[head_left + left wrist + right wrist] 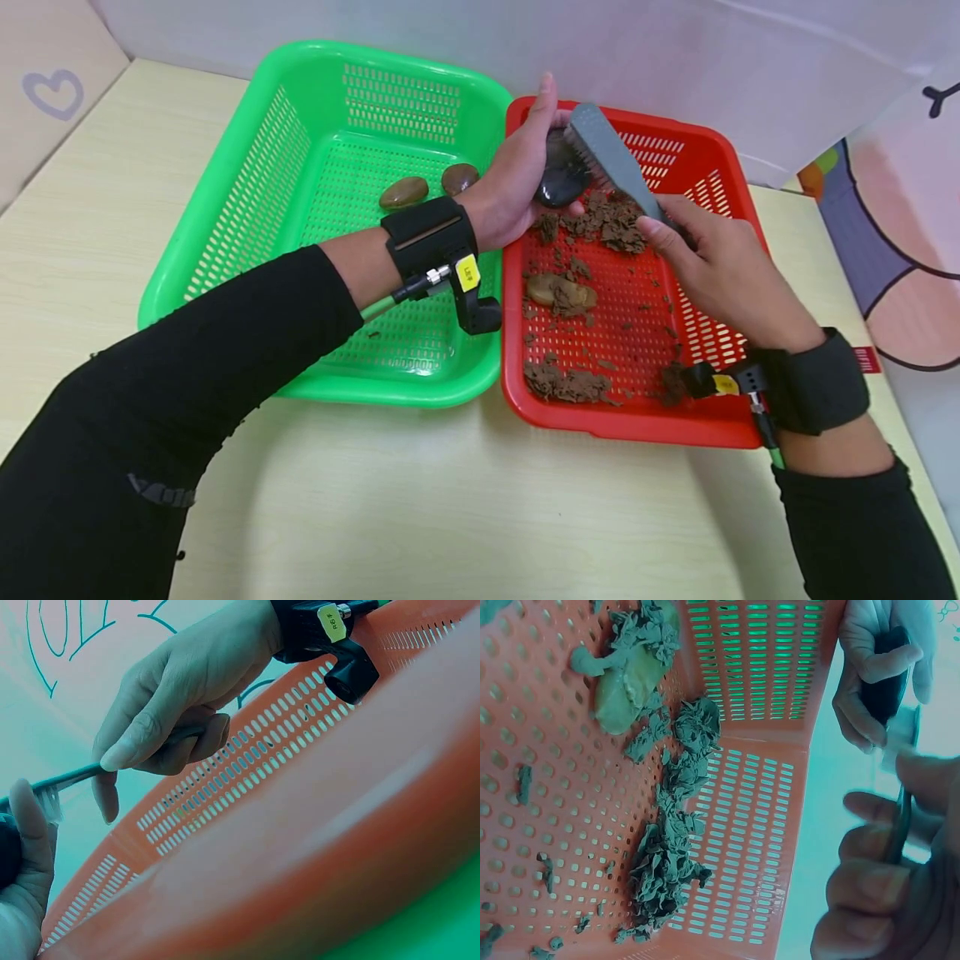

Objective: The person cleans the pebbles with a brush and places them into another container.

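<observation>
A dark, shiny stone (561, 177) lies in my left hand (517, 171), over the top left of the red basket (637, 423). The right wrist view shows the left fingers curled round this stone (885, 679). My right hand (723, 267) grips the handle of a grey brush (611, 154), whose bristles touch or nearly touch the stone. Below them in the red basket lies a tan stone (551, 292), partly covered with brown mud. Crumbled mud (615, 221) is heaped near the basket's back, with more clumps at the front.
At the left a green basket (315, 387) stands against the red one. It holds a brown stone (405, 192) and a darker stone (459, 177). Both baskets rest on a pale wooden table (450, 500), with a white wall (637, 50) close behind.
</observation>
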Available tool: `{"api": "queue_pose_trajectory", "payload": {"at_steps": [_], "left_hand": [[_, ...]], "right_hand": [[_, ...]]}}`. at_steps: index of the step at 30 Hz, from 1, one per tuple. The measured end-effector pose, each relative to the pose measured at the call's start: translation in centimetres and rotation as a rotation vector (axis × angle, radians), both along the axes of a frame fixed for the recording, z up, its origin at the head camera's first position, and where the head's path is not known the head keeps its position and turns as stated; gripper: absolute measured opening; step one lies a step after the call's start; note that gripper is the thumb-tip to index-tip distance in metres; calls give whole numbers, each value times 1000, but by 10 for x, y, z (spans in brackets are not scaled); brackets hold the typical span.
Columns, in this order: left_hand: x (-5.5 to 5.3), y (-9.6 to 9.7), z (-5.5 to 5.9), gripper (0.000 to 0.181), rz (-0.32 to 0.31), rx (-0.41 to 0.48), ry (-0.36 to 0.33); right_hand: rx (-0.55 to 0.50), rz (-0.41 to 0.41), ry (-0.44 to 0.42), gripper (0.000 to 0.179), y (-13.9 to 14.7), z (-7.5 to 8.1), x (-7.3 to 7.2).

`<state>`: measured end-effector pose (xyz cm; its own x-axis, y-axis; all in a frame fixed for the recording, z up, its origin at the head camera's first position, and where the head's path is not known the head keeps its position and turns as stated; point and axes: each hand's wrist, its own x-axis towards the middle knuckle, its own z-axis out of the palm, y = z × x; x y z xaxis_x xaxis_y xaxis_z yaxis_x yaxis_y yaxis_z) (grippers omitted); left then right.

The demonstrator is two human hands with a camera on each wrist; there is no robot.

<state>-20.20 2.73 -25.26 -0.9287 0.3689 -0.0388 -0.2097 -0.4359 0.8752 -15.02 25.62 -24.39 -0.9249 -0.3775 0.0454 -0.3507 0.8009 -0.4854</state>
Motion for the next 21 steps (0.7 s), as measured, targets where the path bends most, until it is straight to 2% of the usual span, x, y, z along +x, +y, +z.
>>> {"api": "queue_pose_trajectory", "payload": {"at_steps": [4, 8, 15, 17, 21], "left_hand": [[-1, 0, 0, 55, -1, -2, -7], [-1, 0, 1, 57, 4, -39, -23], [0, 1, 4, 43, 12, -70, -64], [1, 0, 5, 41, 6, -113, -55], [3, -6, 10, 30, -10, -289, -33]], "right_hand": [[8, -35, -2, 42, -1, 0, 0], [8, -63, 12, 40, 0, -1, -1], [9, -107, -7, 39, 2, -2, -3], [4, -106, -6, 39, 1, -2, -3], [1, -89, -3, 38, 0, -2, -2]]}}
